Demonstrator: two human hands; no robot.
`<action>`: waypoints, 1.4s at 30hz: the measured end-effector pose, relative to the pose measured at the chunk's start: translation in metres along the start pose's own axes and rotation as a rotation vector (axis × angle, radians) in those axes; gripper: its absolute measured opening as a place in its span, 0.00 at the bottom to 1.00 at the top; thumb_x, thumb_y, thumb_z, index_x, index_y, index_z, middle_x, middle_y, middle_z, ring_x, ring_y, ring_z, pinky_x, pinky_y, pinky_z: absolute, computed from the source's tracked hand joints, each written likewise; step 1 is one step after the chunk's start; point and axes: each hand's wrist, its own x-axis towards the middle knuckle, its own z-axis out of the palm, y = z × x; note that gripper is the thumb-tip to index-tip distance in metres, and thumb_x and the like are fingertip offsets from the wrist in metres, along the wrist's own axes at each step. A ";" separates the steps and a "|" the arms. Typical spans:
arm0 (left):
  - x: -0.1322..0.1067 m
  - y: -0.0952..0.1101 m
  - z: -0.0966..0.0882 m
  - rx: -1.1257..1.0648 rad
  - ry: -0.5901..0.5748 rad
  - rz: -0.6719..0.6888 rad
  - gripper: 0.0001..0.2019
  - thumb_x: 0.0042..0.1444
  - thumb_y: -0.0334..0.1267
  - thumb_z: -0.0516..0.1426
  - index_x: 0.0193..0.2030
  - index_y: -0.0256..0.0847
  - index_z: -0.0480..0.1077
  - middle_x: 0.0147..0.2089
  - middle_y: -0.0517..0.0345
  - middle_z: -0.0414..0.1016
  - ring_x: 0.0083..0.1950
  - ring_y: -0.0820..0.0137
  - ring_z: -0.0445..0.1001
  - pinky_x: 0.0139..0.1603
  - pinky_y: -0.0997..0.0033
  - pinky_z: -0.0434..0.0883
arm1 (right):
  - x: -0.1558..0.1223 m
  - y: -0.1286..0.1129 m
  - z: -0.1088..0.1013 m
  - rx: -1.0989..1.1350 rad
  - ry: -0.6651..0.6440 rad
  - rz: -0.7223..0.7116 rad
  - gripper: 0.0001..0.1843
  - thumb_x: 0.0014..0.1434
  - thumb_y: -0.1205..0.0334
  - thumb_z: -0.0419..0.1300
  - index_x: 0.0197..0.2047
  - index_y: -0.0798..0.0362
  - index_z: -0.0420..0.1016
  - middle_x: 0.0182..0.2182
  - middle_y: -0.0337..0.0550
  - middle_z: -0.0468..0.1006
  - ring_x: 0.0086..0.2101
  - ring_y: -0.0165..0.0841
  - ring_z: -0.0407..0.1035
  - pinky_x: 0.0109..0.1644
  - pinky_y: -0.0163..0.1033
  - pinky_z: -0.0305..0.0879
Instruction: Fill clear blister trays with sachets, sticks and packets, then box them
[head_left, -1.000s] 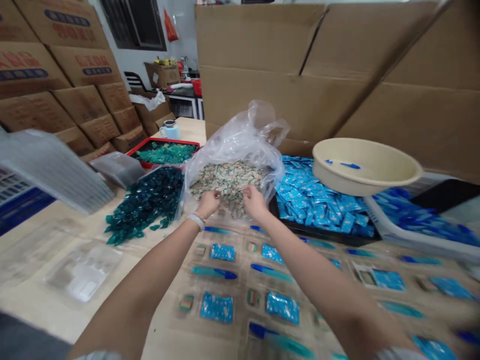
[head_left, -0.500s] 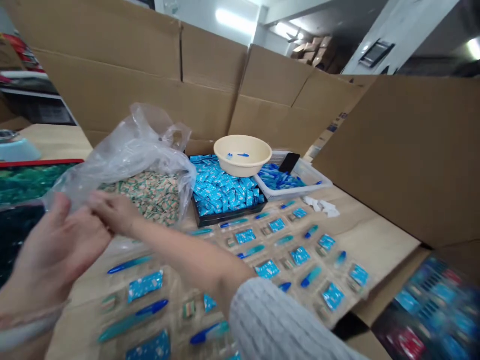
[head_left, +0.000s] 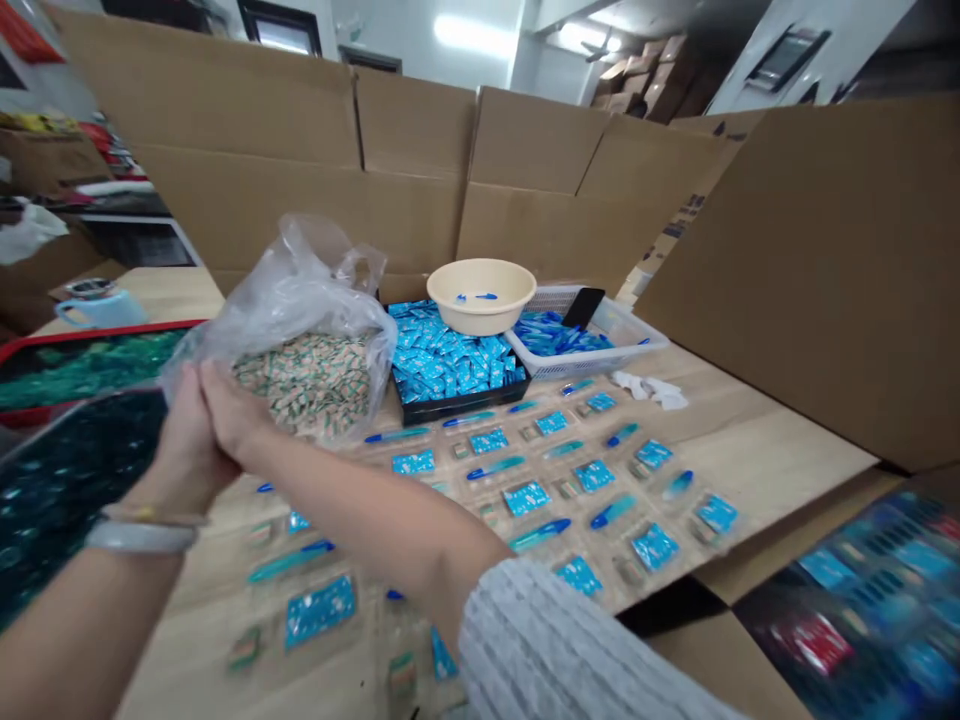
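My left hand (head_left: 184,435) and my right hand (head_left: 232,410) are pressed together, fingers closed, just left of a clear plastic bag (head_left: 300,285). The bag is open and holds a heap of small beige-and-green sachets (head_left: 304,385). My hands touch each other and the bag's near edge. Anything between my palms is hidden. Below my right forearm lies a clear moulded tray sheet (head_left: 525,490), with blue sachets, blue-and-teal sticks and small packets in rows.
A black tray of blue sachets (head_left: 450,360) stands beyond the bag, next to a cream basin (head_left: 480,295) and a white basket (head_left: 559,335). Dark teal pieces (head_left: 67,490) fill the left foreground. Cardboard sheets (head_left: 810,270) wall the wooden table (head_left: 757,450).
My hands have come up out of the bag and moved left, now pressed together. The view has swung right, bringing the basin, basket and cardboard toward the middle.
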 end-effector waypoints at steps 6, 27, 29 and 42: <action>-0.065 -0.093 -0.067 0.783 -0.152 0.335 0.37 0.47 0.63 0.47 0.62 0.49 0.47 0.66 0.54 0.45 0.64 0.57 0.48 0.61 0.52 0.48 | -0.134 0.065 -0.028 -0.019 0.051 -0.069 0.29 0.57 0.46 0.47 0.57 0.53 0.59 0.54 0.47 0.64 0.54 0.37 0.55 0.56 0.43 0.52; -0.111 -0.173 -0.043 1.421 -0.598 0.612 0.34 0.51 0.59 0.46 0.63 0.50 0.45 0.66 0.51 0.40 0.65 0.50 0.39 0.59 0.42 0.43 | -0.308 0.154 -0.019 -0.485 -0.258 -0.045 0.40 0.49 0.35 0.48 0.62 0.41 0.47 0.63 0.48 0.42 0.60 0.54 0.36 0.58 0.62 0.31; -0.112 -0.174 -0.034 1.416 -0.592 0.618 0.33 0.51 0.59 0.46 0.63 0.50 0.45 0.66 0.51 0.41 0.65 0.50 0.39 0.59 0.42 0.43 | -0.310 0.158 -0.025 -0.491 -0.269 -0.041 0.39 0.50 0.36 0.48 0.62 0.42 0.47 0.63 0.47 0.42 0.60 0.53 0.36 0.58 0.62 0.31; -0.114 -0.183 0.020 1.413 -0.579 0.697 0.32 0.52 0.58 0.45 0.62 0.51 0.45 0.66 0.53 0.43 0.65 0.51 0.42 0.58 0.43 0.45 | -0.326 0.182 -0.064 -0.519 -0.283 0.027 0.41 0.49 0.35 0.48 0.62 0.44 0.47 0.63 0.50 0.41 0.60 0.50 0.35 0.59 0.59 0.31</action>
